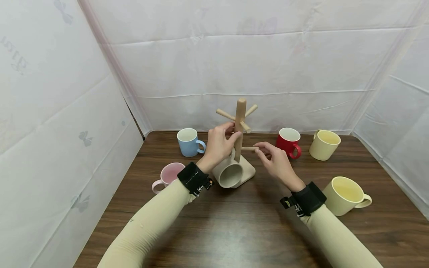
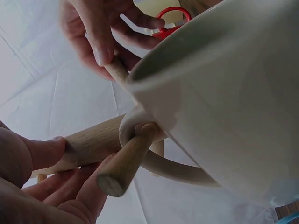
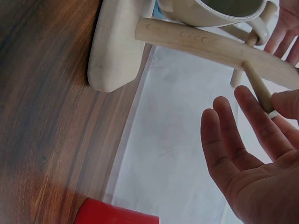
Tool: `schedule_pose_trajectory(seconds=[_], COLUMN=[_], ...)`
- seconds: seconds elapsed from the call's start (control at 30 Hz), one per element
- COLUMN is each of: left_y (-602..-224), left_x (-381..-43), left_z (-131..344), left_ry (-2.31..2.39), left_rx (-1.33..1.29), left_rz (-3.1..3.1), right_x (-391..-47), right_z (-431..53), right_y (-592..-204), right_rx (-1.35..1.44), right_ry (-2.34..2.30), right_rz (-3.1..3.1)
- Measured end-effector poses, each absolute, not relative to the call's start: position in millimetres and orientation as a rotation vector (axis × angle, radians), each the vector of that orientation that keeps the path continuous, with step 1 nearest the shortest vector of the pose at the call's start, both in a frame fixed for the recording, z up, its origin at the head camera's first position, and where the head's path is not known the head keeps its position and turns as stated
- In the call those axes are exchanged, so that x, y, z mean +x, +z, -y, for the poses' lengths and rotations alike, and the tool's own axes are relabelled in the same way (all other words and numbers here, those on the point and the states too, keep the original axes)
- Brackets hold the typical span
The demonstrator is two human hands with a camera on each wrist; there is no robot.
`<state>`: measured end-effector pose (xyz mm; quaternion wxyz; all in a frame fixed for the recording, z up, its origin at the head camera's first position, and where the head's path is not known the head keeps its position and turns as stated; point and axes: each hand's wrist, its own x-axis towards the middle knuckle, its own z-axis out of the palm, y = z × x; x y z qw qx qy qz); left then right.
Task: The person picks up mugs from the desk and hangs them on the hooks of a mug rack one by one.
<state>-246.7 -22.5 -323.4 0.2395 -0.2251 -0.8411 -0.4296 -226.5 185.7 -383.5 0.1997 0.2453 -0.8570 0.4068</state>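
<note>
A wooden mug tree (image 1: 241, 111) stands mid-table, its post upright on a square base (image 1: 248, 172). My left hand (image 1: 217, 144) grips the post between thumb and fingers, below the upper pegs. On a lower peg (image 2: 128, 161) hangs an off-white mug (image 2: 238, 102); the peg passes through its handle, and its mouth faces toward me in the head view. To the right, my right hand (image 1: 276, 160) pinches the end of another peg (image 3: 258, 86) between thumb and fingers. The right wrist view shows that hand's other fingers spread apart.
A blue mug (image 1: 188, 147) and a pink mug (image 1: 171, 173) stand on the left. To the right are a red mug (image 1: 285, 142) and two yellow mugs, one at the back (image 1: 323, 149), one nearer (image 1: 338, 201) beside my right wrist. White sheeting (image 1: 207, 67) encloses the table.
</note>
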Motion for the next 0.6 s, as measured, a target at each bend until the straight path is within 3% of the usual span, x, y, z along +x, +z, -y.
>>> schedule_pose_trajectory(seconds=[0.6], left_y=[-323], left_x=[-247], left_z=[28], left_ry=[-1.347], left_rx=[-0.684], left_rz=[2.384], right_x=[-194], right_z=[-168], right_y=[-381], right_rx=[0.821], right_ry=[1.248], right_rz=[2.397])
